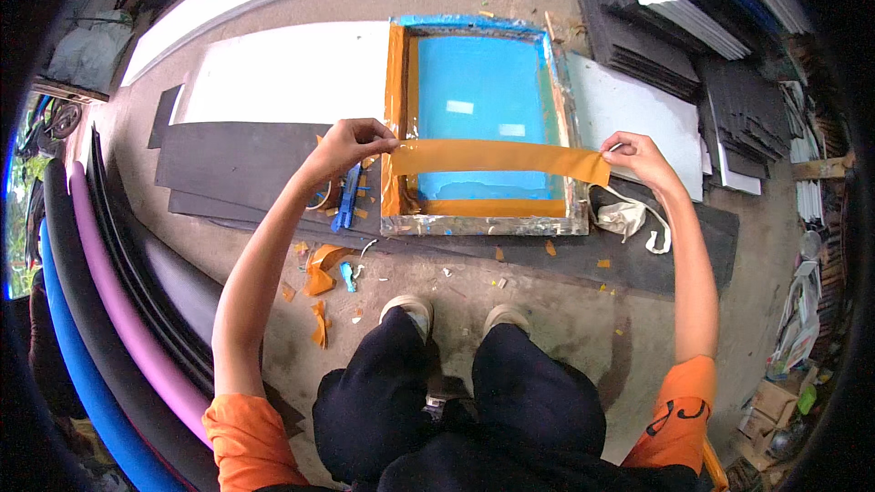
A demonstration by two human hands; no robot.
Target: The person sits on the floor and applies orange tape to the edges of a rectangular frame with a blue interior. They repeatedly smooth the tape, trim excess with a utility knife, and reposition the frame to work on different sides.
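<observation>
Between my two hands a strip of orange-brown tape (501, 157) is stretched across a framed screen with a blue mesh (483, 82). My left hand (354, 144) pinches the strip's left end over the left side of the wooden frame (492, 224). At the other end, my right hand (633, 157) pinches the strip just past the frame's right side. Tape of the same colour lies along the frame's left and lower inner edges. Whether the stretched strip touches the mesh I cannot tell. Beside my left wrist is a blue tape dispenser (346, 199), partly hidden.
Dark sheets (237, 164) and a white board (283, 73) lie under and left of the frame. A whitish cloth (623, 217) is at its right. Tape scraps (321, 273) litter the floor. Rolled sheets (100, 282) stand at left; stacked boards (638, 46) at far right.
</observation>
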